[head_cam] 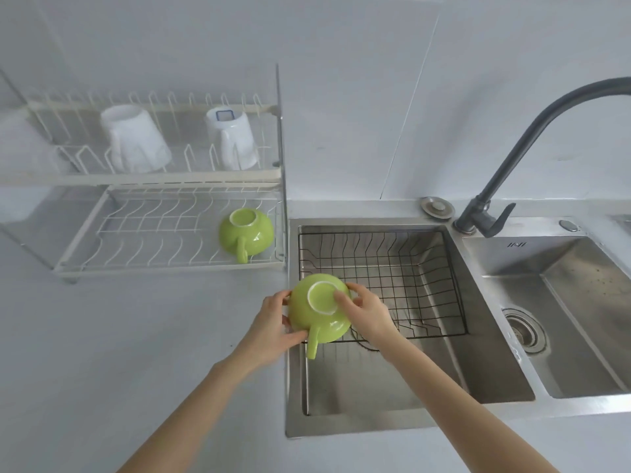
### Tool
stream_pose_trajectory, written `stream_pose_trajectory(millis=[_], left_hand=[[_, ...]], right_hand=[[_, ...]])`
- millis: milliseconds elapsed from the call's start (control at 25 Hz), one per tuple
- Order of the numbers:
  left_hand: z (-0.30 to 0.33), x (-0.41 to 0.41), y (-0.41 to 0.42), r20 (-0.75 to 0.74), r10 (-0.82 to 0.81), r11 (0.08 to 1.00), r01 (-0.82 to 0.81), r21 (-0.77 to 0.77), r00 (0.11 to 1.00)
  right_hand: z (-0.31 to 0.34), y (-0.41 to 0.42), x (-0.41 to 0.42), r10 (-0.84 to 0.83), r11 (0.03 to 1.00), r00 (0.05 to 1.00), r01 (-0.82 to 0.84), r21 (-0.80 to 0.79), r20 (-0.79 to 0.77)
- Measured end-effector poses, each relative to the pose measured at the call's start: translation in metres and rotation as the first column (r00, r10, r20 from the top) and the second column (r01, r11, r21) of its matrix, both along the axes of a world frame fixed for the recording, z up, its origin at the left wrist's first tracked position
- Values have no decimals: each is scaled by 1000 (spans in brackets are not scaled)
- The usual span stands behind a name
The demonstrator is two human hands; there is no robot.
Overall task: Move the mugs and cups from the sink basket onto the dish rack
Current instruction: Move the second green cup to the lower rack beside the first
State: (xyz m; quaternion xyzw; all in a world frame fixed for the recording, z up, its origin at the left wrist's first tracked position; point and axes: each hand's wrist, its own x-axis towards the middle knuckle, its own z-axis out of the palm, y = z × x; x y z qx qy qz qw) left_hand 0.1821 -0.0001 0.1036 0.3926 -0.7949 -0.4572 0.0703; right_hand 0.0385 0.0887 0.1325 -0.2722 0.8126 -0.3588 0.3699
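Note:
I hold a green cup (316, 319) upside down above the left edge of the sink, its handle pointing toward me. My left hand (273, 324) grips its left side and my right hand (363, 314) grips its right side, fingers on the base. The black wire sink basket (426, 268) behind it holds no cups. A white two-tier dish rack (170, 264) stands at the left. A second green cup (246, 233) sits inverted on its lower tier. Two white mugs (135, 139) (234, 139) stand inverted on the upper tier.
A dark faucet (505, 165) arches over the double steel sink (478, 370). The right basin has a drain strainer (524, 331). A round metal plug (437, 207) lies on the ledge behind the sink. White counter (119, 353) spreads in front of the rack.

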Motion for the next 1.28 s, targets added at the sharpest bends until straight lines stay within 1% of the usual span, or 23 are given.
stream_pose_trajectory(millis=[320, 560, 840, 1080, 1280], left_hand=[[0, 65, -31, -41, 47, 996, -50, -72, 998], [8, 111, -71, -32, 67, 992, -70, -104, 997], [19, 135, -125, -35, 124, 985, -128, -114, 992], [26, 142, -174, -56, 176, 975, -182, -125, 983], [28, 141, -212, -27, 214, 970, -216, -109, 976]], right_hand=[[12, -40, 67, 35, 997, 996, -40, -70, -79], [10, -81, 110, 58, 991, 997, -64, -115, -58], [25, -139, 133, 120, 980, 988, -134, -147, -97], [35, -195, 138, 187, 971, 973, -204, -124, -136], [36, -239, 138, 247, 966, 959, -255, -46, -136]])
